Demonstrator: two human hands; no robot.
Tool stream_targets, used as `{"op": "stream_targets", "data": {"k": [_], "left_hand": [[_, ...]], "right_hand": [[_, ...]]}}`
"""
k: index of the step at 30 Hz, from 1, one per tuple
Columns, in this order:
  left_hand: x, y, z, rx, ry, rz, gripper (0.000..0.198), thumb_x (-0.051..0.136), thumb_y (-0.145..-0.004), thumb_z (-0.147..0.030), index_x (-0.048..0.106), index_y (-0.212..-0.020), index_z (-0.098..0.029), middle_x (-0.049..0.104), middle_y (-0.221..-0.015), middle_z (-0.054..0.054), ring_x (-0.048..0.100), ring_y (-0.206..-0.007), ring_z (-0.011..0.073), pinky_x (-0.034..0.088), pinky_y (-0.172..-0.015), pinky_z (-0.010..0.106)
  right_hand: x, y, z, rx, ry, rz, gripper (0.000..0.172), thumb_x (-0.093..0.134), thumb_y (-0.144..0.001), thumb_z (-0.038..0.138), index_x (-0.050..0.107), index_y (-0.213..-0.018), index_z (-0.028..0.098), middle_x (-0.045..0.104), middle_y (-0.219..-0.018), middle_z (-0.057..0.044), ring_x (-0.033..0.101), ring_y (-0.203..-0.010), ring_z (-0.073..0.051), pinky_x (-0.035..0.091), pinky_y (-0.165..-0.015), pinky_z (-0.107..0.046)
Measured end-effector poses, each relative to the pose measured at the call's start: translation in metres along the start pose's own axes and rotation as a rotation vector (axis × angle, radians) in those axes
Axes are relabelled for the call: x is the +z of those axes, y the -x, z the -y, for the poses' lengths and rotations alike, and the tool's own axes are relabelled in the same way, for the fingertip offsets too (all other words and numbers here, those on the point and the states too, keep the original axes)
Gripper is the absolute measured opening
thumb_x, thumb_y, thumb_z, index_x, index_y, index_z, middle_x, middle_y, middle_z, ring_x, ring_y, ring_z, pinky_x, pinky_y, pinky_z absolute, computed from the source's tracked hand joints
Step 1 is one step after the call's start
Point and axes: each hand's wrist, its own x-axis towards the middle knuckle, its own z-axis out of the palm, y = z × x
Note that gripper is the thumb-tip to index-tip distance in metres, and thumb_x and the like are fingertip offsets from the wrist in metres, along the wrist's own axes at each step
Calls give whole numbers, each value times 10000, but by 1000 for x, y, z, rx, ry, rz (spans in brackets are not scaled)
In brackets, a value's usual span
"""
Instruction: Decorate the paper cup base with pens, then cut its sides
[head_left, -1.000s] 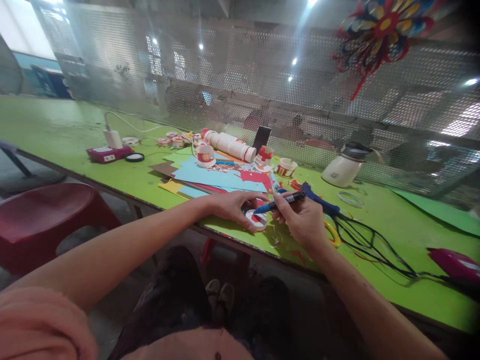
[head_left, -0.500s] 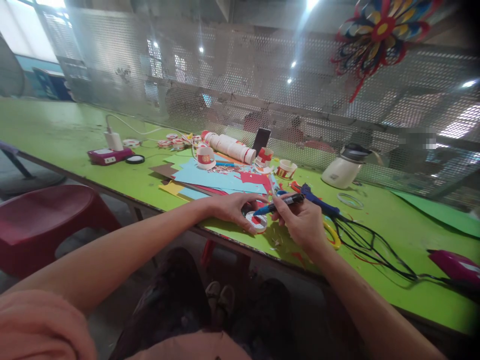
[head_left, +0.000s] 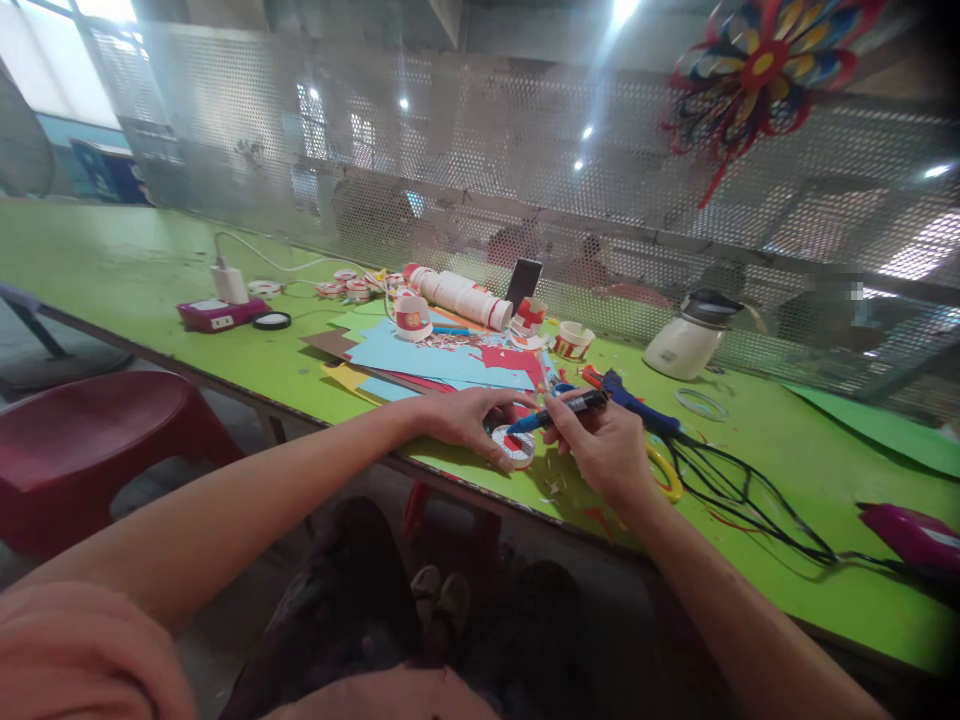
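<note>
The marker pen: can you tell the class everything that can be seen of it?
The marker pen is slim, with a black barrel bearing pale markings and a blue, tapering front end; it looks like plastic. The right hand grips it at a slant, blue end lower and pointing leftward, over a small round white piece with a red centre. Whether its tip touches that piece is unclear.

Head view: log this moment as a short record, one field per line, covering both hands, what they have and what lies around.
Left hand: thumb at the rim of a round white piece with a red centre; other fingers partly hidden
Right hand: holds a marker
Marker pose: blue end over the white piece; contact cannot be told
Beyond the hands: light blue sheet, red scrap
Beside right hand: blue glue gun, yellow loop
Farther back: phone, white jug
Surface: green table
</note>
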Motion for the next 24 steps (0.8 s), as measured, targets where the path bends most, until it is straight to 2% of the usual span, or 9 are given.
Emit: {"op": "stream_targets", "data": {"k": [10,20,24], "left_hand": [[0,1,-5,-22,-10,-4,867,833,-614,-351,435,-1366,-186,559,-953,16,533,-893,164,424,-809,288],[0,-1,2,-12,-17,16,877,824,-625,-371,417,-1386,-209,575,-976,24,542,-902,172,431,-809,293],[-1,0,1,-17,-25,10,877,831,-619,-381,425,-1381,-225,576,-988,19,546,-923,175,430,-834,294]], "right_hand": [[-2,-1,0,1,27,-2,394,631,-811,526,639,-708,146,623,-492,-15,507,-374,-109,390,-376,-226],[-2,-2,-4,-20,59,35,403,614,-821,534,643,-724,144,640,-505,-20,527,-387,-118,415,-402,-235],[-2,-1,-2,-19,21,-4,385,636,-812,519,636,-700,151,627,-494,-11,518,-384,-113,417,-401,-232]]}}
